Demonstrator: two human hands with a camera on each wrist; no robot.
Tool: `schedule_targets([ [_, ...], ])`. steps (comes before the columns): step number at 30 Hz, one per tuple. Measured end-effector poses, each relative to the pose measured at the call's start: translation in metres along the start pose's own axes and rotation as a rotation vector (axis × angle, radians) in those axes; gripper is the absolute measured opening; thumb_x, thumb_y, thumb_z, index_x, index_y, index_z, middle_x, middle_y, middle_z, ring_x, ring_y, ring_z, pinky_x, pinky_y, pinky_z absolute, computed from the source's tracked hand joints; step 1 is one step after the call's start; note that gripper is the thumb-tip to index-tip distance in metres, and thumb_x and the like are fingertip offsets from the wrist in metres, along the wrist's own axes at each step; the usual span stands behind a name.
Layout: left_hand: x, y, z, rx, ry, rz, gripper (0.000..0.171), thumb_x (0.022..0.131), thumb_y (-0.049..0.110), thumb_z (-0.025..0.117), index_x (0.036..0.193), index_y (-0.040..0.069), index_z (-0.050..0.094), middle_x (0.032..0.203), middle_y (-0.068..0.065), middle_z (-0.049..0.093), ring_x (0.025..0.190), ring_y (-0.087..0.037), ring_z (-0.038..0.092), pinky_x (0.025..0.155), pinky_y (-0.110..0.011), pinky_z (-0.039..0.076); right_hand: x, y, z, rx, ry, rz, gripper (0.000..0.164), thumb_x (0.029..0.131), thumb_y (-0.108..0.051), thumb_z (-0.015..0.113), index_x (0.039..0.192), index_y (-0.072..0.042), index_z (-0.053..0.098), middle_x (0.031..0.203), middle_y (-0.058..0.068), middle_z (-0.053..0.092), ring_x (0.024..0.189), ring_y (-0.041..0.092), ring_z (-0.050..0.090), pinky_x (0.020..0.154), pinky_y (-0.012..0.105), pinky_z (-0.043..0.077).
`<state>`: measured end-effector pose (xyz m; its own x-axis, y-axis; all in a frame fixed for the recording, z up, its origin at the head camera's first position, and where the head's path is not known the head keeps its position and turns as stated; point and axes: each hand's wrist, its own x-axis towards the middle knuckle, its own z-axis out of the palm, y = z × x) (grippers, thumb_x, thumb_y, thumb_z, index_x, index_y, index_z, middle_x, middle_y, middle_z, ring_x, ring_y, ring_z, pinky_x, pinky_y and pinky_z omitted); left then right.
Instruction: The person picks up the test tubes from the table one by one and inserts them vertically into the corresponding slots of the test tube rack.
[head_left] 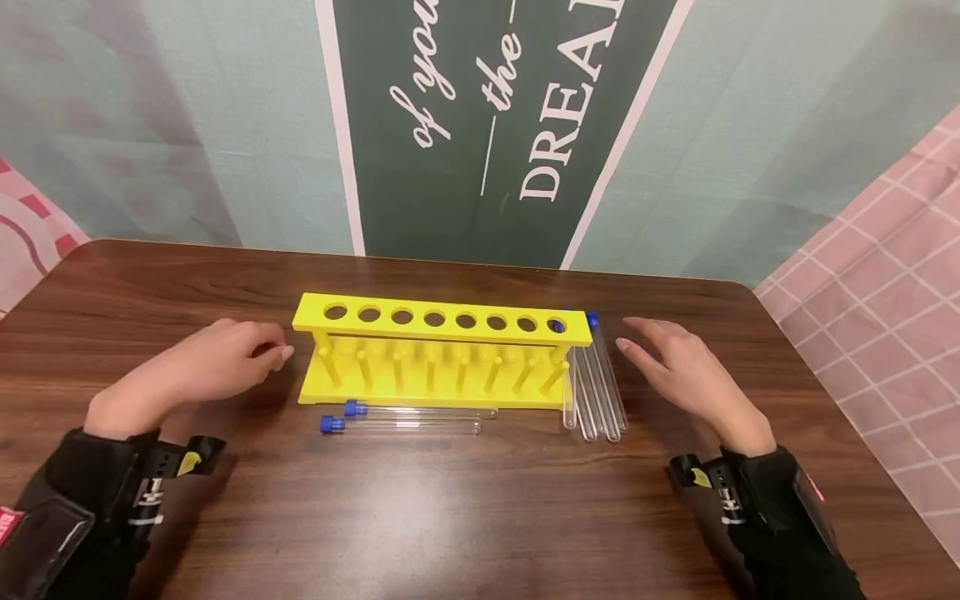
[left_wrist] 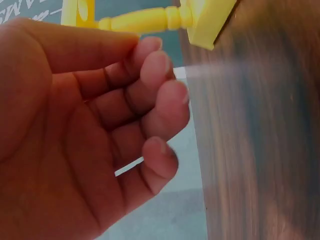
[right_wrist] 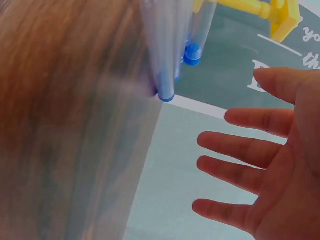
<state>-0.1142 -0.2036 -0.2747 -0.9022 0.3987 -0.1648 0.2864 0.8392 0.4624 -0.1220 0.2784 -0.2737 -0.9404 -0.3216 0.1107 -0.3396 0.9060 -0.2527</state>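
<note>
A yellow test tube rack [head_left: 442, 333] stands upright on the table, with no tubes standing in its row of holes. To its left, my left hand [head_left: 217, 362] hovers with loosely curled fingers and holds nothing; the left wrist view shows the bare palm [left_wrist: 65, 135]. My right hand [head_left: 686, 371] is off to the right, fingers spread and straight. Nearest to it lie several clear test tubes [head_left: 596, 392] with blue caps, side by side, partly hidden behind the rack's right end. Two more capped tubes, a rear one [head_left: 427, 411] and a front one [head_left: 405, 426], lie along the rack's front.
The brown wooden table [head_left: 450, 517] carries all of this. Behind its back edge hangs a cloth backdrop [head_left: 277, 125] with a dark lettered panel. Pink tiled cloth [head_left: 892, 333] borders the right side. Both wrists wear black straps with small mounts.
</note>
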Motion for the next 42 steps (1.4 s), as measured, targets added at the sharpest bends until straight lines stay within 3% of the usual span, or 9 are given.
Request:
schedule_targets([
  [10,0.005,0.011,0.005,-0.088,-0.188,0.008,0.013,0.093,0.011,0.049,0.083,0.007,0.055,0.063,0.0,0.046,0.054,-0.014,0.042,0.049,-0.027,0.035,-0.001,-0.014,-0.008,0.009,-0.007,-0.036,0.037,0.094,-0.024,0.052,0.119,0.003,0.054,0.113,0.023,0.058,0.1,0.036,0.056,0.08,0.051,0.042],
  [20,0.01,0.019,0.014,-0.078,-0.166,0.073,0.017,0.095,0.011,0.046,0.08,0.007,0.053,0.059,0.001,0.036,0.051,-0.012,0.033,0.05,-0.027,0.03,0.0,-0.02,-0.008,0.01,-0.012,-0.074,0.03,0.086,-0.012,0.062,0.111,0.005,0.058,0.089,0.013,0.066,0.077,0.023,0.062,0.066,0.042,0.048],
  [29,0.014,0.018,0.018,-0.068,-0.185,0.069,0.023,0.092,0.004,0.042,0.07,0.01,0.046,0.058,0.001,0.034,0.051,-0.012,0.029,0.052,-0.027,0.027,-0.003,-0.03,-0.013,-0.001,-0.078,-0.093,0.025,0.085,-0.012,0.064,0.105,0.003,0.06,0.075,0.002,0.061,0.06,0.011,0.048,0.052,0.027,0.041],
  [42,0.016,0.018,0.019,-0.082,-0.182,0.023,0.021,0.09,-0.001,0.042,0.072,0.008,0.049,0.06,0.0,0.038,0.053,-0.013,0.035,0.052,-0.027,0.03,-0.007,-0.048,-0.02,-0.003,-0.133,-0.157,0.008,0.083,-0.007,0.063,0.09,-0.004,0.062,0.067,-0.005,0.051,0.056,0.007,0.041,0.05,0.024,0.036],
])
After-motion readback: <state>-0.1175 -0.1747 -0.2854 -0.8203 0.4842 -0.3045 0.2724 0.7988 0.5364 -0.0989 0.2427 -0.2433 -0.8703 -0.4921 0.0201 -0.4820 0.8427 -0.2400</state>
